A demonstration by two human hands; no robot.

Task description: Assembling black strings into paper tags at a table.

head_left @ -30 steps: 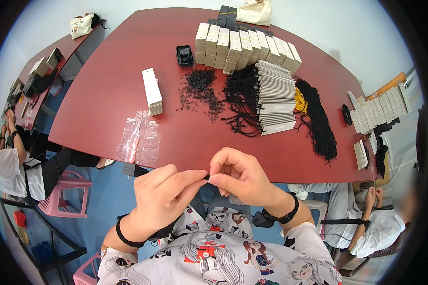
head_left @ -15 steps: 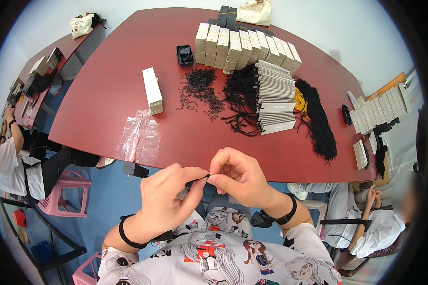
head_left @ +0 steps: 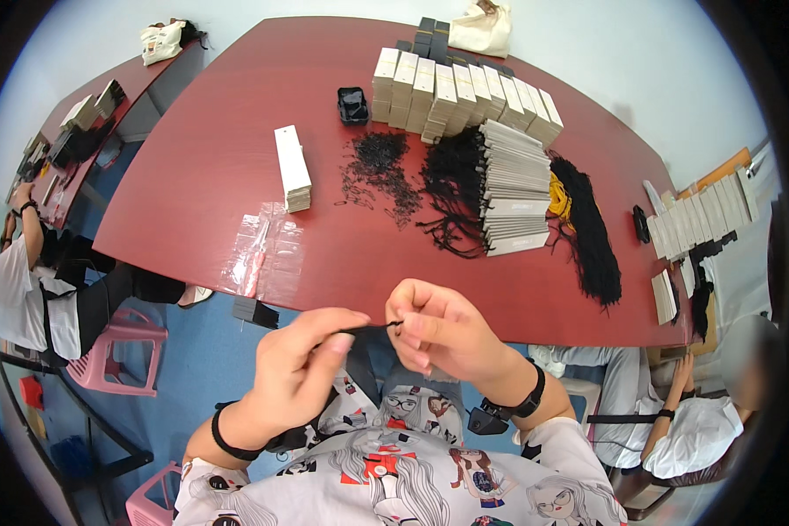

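A short black cord (head_left: 374, 328) runs taut between my two hands, just off the near edge of the table. My left hand (head_left: 300, 361) pinches one end between thumb and index finger. The other end, which looks knotted, sits in the fingertips of my right hand (head_left: 440, 329). Farther in on the table lies a heap of small black safety pins (head_left: 382, 151), loose ones scattered toward me. To its right a row of white card tags (head_left: 515, 188) is stacked on edge, their black cords (head_left: 454, 180) spilling leftward.
A stack of white cards (head_left: 293, 171) stands left of the pins. Banded card stacks (head_left: 438, 96) and a black tray (head_left: 352, 106) are farther back. Black cord bundles (head_left: 590, 237) lie right. Clear plastic (head_left: 267, 254) covers the near left edge. Co-workers sit at both sides; a pink stool (head_left: 118, 359) is left.
My hands have drawn apart, the left one moving leftward, so more of the black cord shows between them. The whole view has shifted slightly.
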